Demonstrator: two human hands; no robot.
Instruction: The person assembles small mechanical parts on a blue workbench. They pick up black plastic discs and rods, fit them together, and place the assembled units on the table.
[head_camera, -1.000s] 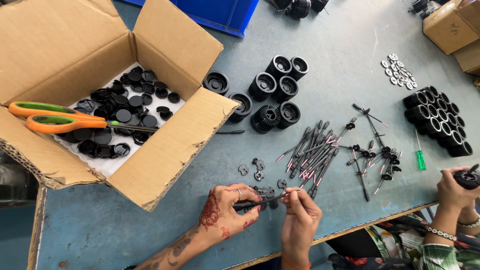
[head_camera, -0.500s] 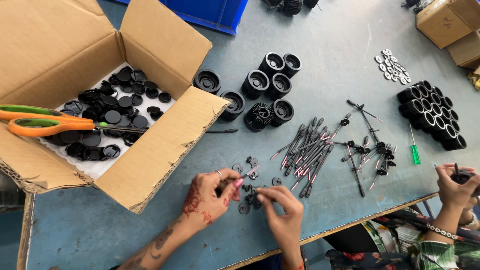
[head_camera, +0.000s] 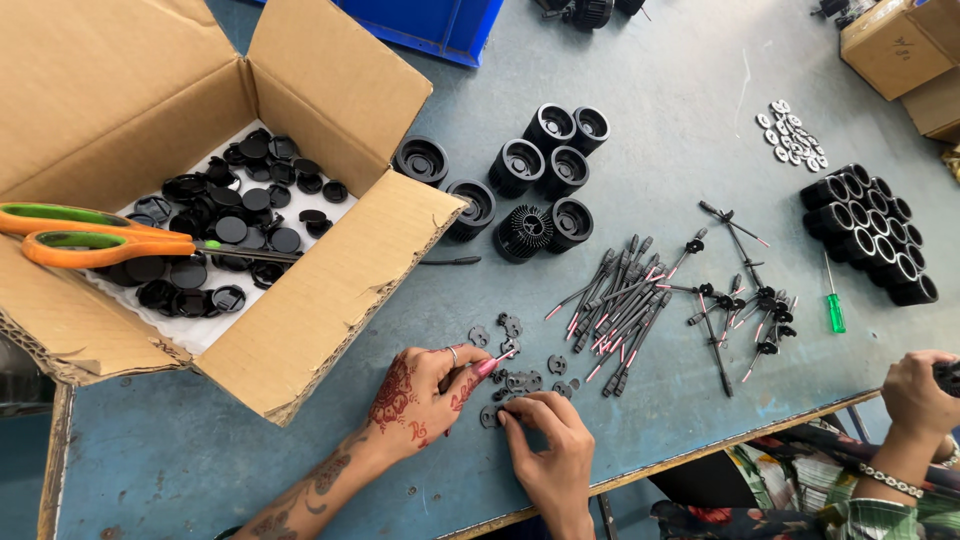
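Grey-blue worktop, cluttered. Left hand, lower centre: fingers pinched on thin pink-tipped pin. Right hand just below: fingertips closed on small grey clip; loose clips touching. Cardboard box upper left, orange scissors across it. Another person's hand lower right.

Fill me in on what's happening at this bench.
A person sits at a blue table. The left hand pinches a thin pink-tipped pin, while the right hand fingers small grey clips near the table's edge. An open cardboard box of black caps lies beside them, scissors across it. Another person's hand works at right.
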